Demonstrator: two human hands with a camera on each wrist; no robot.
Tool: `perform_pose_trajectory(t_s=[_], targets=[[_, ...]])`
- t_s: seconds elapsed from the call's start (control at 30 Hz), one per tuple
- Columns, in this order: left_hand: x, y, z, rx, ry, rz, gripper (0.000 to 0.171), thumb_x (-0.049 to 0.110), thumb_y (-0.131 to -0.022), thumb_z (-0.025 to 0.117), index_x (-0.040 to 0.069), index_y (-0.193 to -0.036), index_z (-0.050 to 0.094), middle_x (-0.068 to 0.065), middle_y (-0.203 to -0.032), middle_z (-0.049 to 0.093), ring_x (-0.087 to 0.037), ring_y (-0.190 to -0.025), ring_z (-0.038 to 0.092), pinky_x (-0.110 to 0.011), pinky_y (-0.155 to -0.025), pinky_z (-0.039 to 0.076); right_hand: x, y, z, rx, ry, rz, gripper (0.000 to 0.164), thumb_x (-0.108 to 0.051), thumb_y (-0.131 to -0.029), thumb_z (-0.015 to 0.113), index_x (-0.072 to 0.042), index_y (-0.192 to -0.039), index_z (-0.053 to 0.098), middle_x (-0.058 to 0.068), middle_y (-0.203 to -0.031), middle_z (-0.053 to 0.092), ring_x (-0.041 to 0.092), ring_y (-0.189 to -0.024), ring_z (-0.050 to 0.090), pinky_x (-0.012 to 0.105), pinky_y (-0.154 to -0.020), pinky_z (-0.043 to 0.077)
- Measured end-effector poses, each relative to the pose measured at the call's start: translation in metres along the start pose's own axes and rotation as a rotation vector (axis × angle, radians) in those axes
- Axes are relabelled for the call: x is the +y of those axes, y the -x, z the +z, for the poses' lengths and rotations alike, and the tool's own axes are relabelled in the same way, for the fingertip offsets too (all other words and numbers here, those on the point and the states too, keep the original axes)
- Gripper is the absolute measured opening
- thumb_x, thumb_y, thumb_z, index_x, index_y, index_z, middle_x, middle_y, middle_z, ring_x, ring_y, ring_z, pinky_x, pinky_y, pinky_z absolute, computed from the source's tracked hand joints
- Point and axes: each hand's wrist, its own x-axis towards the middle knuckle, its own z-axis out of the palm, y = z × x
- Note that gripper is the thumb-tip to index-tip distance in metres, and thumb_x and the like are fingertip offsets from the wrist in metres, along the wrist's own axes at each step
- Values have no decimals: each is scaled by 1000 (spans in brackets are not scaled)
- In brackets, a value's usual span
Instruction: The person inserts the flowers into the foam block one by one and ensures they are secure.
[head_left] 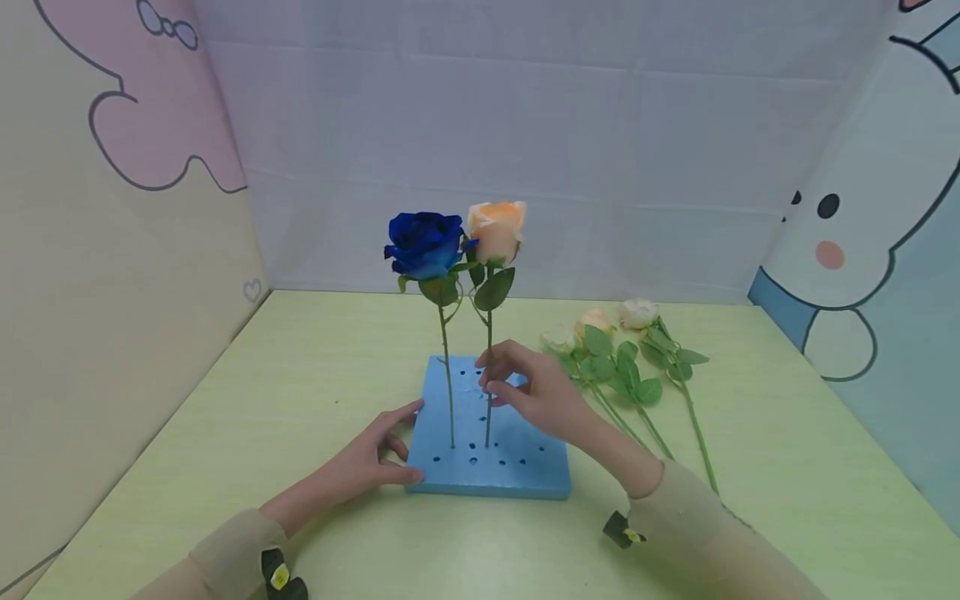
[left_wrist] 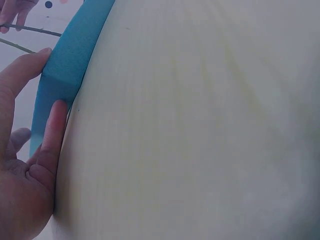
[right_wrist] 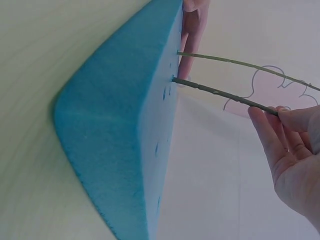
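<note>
My right hand (head_left: pixel 543 396) pinches the green stem of a peach rose (head_left: pixel 497 233) between thumb and fingers. The stem's lower end stands in a hole of a blue foam block (head_left: pixel 487 479), also plain in the right wrist view. Just left of it, a blue rose (head_left: pixel 425 244) stands upright in another hole, with no hand on it. At the block's left edge rests my left hand (head_left: pixel 360 462), its thumb near the front corner and its other fingers against the side. The left wrist view shows a finger (left_wrist: pixel 54 125) pressing the block's side wall.
Several more roses lie on the table to the right, among them a white rose (head_left: pixel 639 313) and a peach rose (head_left: pixel 596 322), their stems running toward the right forearm. Cartoon-printed panels and a pale backdrop (head_left: pixel 510 125) enclose the table (head_left: pixel 322 358).
</note>
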Motion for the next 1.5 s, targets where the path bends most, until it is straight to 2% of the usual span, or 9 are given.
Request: perform_pose_trajectory(t_s=[0.27,0.5,0.67,0.83,1.07,1.2,1.33,1.5], targets=[[1,-1,0,0,-4,24,97,25,-80,82,22,-158,24,-19,-156,32,-19,-98,57,-22,-75,51,2,0,0,5,6,-16,15,1,-95,61,-5,-109,60,11,-93,67,23,-84,69,27,-69,59],[1,-1,1,5,-19,19,97,25,-80,82,20,-158,24,-20,-155,32,-19,-97,57,-22,-74,50,5,3,1,14,0,-33,15,2,-94,60,-7,-106,60,10,-94,68,27,-84,70,26,-69,59],[1,-1,1,9,-26,12,98,26,-79,83,21,-158,24,-19,-155,32,-20,-99,57,-22,-75,50,6,5,2,26,19,-47,15,5,-94,58,-3,-106,60,9,-96,68,22,-83,70,25,-69,59],[2,1,2,13,-24,-3,98,26,-79,83,21,-158,24,-18,-155,33,-20,-99,57,-21,-75,49,7,6,3,27,-2,-17,15,4,-93,60,-5,-105,61,11,-99,68,22,-84,70,26,-69,59],[2,3,3,4,-6,0,98,25,-79,83,21,-158,24,-18,-156,32,-20,-98,56,-21,-74,50,7,11,0,36,-93,47,12,5,-93,60,-5,-100,61,14,-100,67,29,-86,70,28,-71,59],[2,2,2,6,-12,4,99,25,-79,83,21,-158,24,-19,-156,32,-18,-98,56,-22,-74,50,5,13,-1,37,-97,9,13,7,-91,61,-5,-94,59,15,-101,67,28,-86,70,29,-71,60],[3,1,2,19,-29,-19,99,28,-78,84,23,-158,24,-16,-156,33,-16,-98,57,-21,-75,50,5,14,-2,30,-86,-39,15,9,-89,62,-6,-90,57,14,-100,67,28,-85,70,29,-71,60],[4,1,1,21,-31,-11,100,27,-78,84,23,-158,24,-17,-156,33,-17,-98,57,-21,-74,51,7,14,-1,17,-65,-101,14,7,-89,64,-6,-91,60,12,-98,69,29,-83,72,28,-71,60]])
